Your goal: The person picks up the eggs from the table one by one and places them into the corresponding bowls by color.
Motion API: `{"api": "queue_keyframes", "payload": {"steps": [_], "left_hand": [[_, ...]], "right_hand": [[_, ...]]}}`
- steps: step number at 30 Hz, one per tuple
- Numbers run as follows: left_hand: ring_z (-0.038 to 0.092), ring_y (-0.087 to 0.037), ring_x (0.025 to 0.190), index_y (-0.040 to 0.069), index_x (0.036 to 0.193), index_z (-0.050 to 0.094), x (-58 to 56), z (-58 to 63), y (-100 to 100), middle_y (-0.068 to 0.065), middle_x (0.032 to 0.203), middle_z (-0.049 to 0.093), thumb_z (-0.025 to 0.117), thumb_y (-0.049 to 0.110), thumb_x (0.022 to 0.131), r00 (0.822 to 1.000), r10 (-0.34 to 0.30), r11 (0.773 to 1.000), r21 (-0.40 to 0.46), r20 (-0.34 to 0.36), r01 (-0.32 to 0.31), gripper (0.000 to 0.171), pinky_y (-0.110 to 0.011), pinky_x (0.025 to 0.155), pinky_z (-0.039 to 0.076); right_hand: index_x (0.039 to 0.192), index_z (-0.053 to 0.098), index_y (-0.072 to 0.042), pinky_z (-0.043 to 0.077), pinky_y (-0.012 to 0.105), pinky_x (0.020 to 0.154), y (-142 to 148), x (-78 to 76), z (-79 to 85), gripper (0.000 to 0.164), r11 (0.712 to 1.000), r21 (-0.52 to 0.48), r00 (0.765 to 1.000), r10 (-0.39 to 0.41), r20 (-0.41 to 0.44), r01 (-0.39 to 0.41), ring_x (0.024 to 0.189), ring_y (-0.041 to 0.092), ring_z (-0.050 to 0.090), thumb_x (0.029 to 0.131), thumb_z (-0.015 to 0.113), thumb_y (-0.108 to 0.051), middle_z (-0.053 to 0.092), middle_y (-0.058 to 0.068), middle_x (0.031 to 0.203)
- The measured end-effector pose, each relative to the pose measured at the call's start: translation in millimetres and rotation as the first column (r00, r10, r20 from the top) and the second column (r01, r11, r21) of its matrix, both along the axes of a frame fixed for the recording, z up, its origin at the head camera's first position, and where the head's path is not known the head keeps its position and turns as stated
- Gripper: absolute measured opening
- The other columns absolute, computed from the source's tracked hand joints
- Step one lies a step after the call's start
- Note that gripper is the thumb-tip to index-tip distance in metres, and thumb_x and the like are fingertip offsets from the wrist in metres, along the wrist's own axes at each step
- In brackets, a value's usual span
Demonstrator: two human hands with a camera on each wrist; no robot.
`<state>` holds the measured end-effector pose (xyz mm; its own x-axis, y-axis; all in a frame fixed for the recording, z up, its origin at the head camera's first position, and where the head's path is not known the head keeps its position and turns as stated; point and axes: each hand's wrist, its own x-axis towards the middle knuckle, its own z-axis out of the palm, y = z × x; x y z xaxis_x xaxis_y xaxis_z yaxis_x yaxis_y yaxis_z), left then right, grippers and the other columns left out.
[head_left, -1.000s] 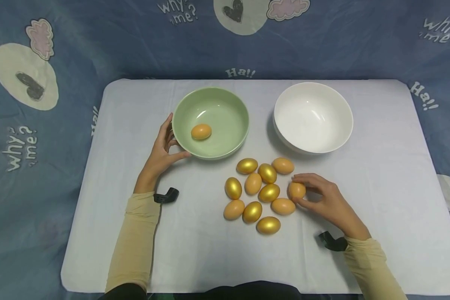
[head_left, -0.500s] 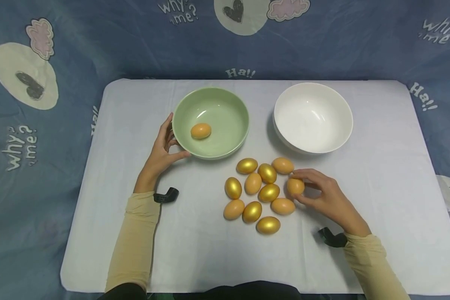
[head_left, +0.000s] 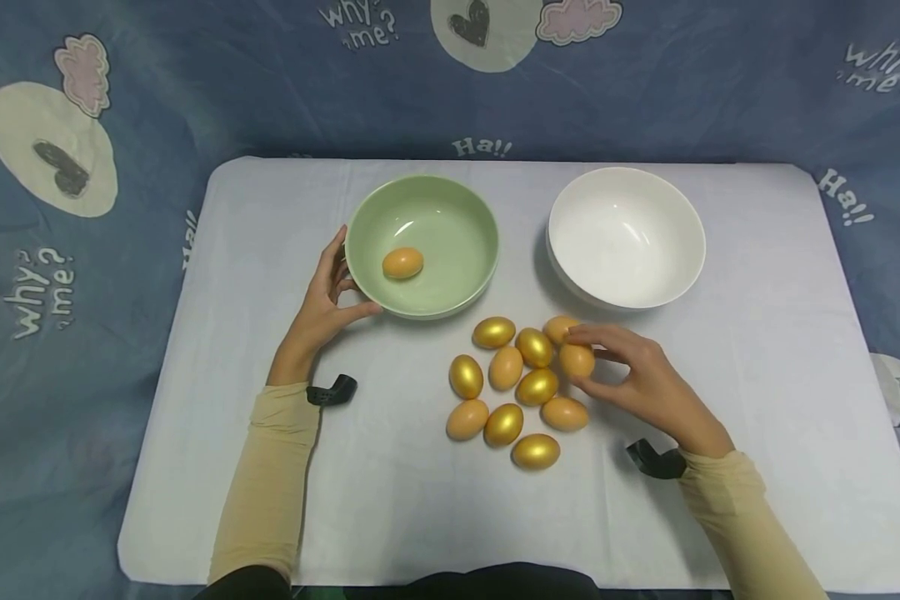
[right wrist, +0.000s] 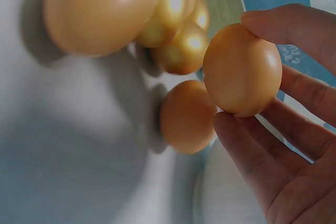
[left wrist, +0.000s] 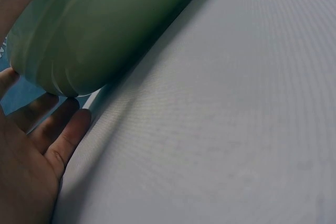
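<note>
My left hand [head_left: 318, 312] holds the side of a green bowl [head_left: 457, 242], its thumb at the near rim and its fingers along the left wall. In the left wrist view, fingertips touch the lower wall of the bowl. One brown egg [head_left: 402, 263] lies in this bowl. Between thumb and fingers, my right hand [head_left: 648, 379] pinches another brown egg [right wrist: 242, 70], raised over the right side of a group of several brown and gold eggs [head_left: 506, 425]. The held egg partly covers a brown egg [right wrist: 186, 119] behind it in the right wrist view.
A white bowl [head_left: 626, 242] stands at the back right with nothing in it. The loose eggs lie close together on the white tablecloth [head_left: 390, 492], in front of and between both bowls. Blue printed fabric [head_left: 255, 92] hangs behind the table.
My right hand has lifted the brown egg and carried it a little left and toward the back. The left hand and the green bowl have stayed in place.
</note>
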<state>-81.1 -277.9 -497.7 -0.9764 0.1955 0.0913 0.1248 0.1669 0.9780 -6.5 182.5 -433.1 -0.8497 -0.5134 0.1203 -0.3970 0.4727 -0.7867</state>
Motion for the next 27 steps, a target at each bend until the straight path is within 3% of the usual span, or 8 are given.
{"api": "queue_keyframes", "payload": {"steps": [5,11,17,24,27], "left_hand": [[0.043,-0.01,0.144,0.019,0.168,0.012,-0.5,-0.6,-1.2,-0.011,0.171,0.024,0.088,-0.009,0.073,1.0,-0.007,1.0,0.007,-0.003,0.007,0.125,-0.019,0.1,0.05],[0.043,-0.012,0.146,0.025,0.167,0.015,0.2,1.6,-0.1,-0.005,0.171,0.027,0.091,-0.003,0.074,1.0,-0.003,1.0,-0.009,-0.01,0.003,0.123,-0.018,0.101,0.05],[0.039,-0.019,0.15,0.026,0.167,0.017,0.4,0.0,-1.0,-0.001,0.172,0.025,0.094,0.005,0.073,1.0,-0.003,1.0,-0.003,-0.02,0.003,0.122,-0.018,0.102,0.05],[0.037,-0.024,0.152,0.027,0.167,0.016,1.0,0.3,-0.6,0.0,0.172,0.025,0.09,-0.006,0.073,1.0,-0.004,1.0,-0.009,-0.016,0.004,0.123,-0.018,0.102,0.05],[0.037,-0.025,0.152,0.025,0.167,0.015,1.2,3.2,0.5,0.0,0.173,0.023,0.09,-0.006,0.073,1.0,0.002,1.0,-0.012,0.003,-0.002,0.124,-0.018,0.102,0.049]], "right_hand": [[0.131,0.068,-0.008,0.056,0.016,0.097,-7.3,-8.8,5.1,0.061,0.999,-0.008,0.999,0.031,-0.013,-0.031,0.125,0.01,0.063,0.075,0.088,0.006,0.069,0.01,0.135],[0.131,0.068,-0.012,0.06,0.029,0.097,-16.7,-19.2,11.1,0.06,0.998,0.001,0.998,0.055,-0.013,-0.055,0.121,0.017,0.066,0.077,0.088,0.002,0.069,0.008,0.135],[0.131,0.068,-0.01,0.058,0.024,0.099,-28.2,-31.3,19.3,0.058,0.996,0.02,0.994,0.093,-0.066,-0.092,0.123,0.02,0.066,0.077,0.088,0.0,0.069,0.008,0.135],[0.131,0.067,-0.008,0.059,0.037,0.101,-43.5,-46.2,27.7,0.058,0.992,0.001,0.99,0.126,-0.065,-0.126,0.124,0.024,0.067,0.078,0.088,0.0,0.069,0.007,0.133],[0.132,0.067,-0.007,0.059,0.034,0.101,-49.8,-53.0,31.1,0.058,0.99,-0.025,0.989,0.139,-0.046,-0.141,0.123,0.024,0.066,0.078,0.087,0.001,0.069,0.008,0.134]]}}
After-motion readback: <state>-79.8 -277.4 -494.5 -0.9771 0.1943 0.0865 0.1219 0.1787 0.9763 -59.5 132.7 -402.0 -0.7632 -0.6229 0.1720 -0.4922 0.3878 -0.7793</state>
